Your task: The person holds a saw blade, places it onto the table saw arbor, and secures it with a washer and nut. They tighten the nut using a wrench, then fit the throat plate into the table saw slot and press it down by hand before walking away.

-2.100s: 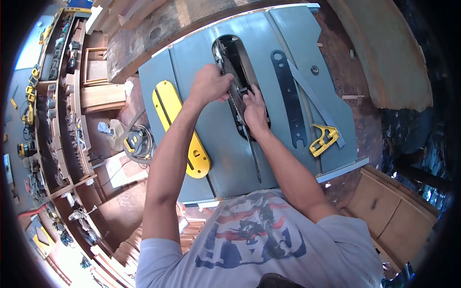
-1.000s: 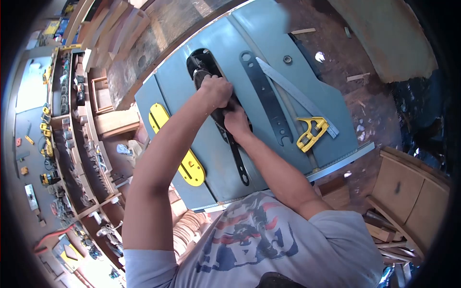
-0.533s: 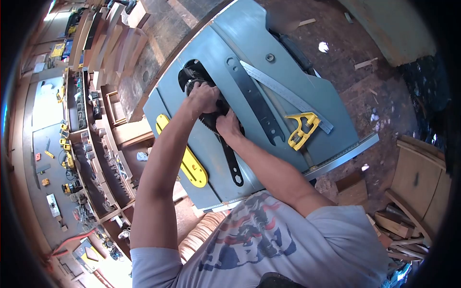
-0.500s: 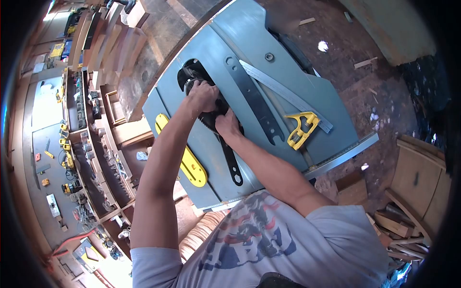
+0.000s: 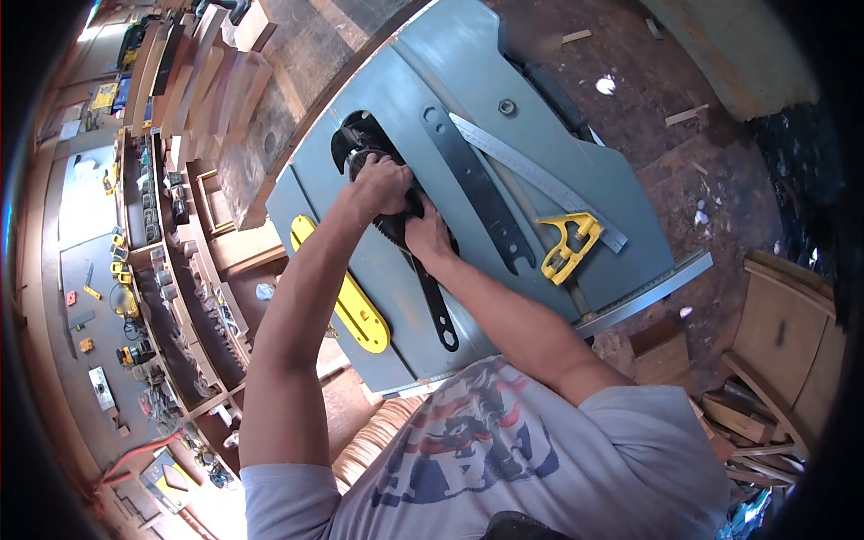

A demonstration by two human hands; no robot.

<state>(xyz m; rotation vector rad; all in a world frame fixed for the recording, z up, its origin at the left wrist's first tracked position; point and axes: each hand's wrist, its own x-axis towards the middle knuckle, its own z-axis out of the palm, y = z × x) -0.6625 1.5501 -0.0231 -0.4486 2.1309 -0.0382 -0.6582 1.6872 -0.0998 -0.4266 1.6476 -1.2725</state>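
Note:
A dark toothed saw blade stands in the long throat opening of a blue-grey table saw top. My left hand is closed over the blade's upper part, fingers wrapped across it. Just below, my right hand reaches into the opening with curled fingers; what its fingertips grip is hidden. A black flat wrench extends from the opening toward my body. To the right lies a second black wrench, beside a combination square with a steel rule and yellow head.
A yellow throat plate lies on the saw top at the left. A metal rail runs along the near edge. Shelves of tools and a wooden bench stand left. Scraps of wood lie on the floor.
Both hands stay at the throat opening with only a slight shift. The view has moved a little; the wrenches, square and throat plate rest where they were.

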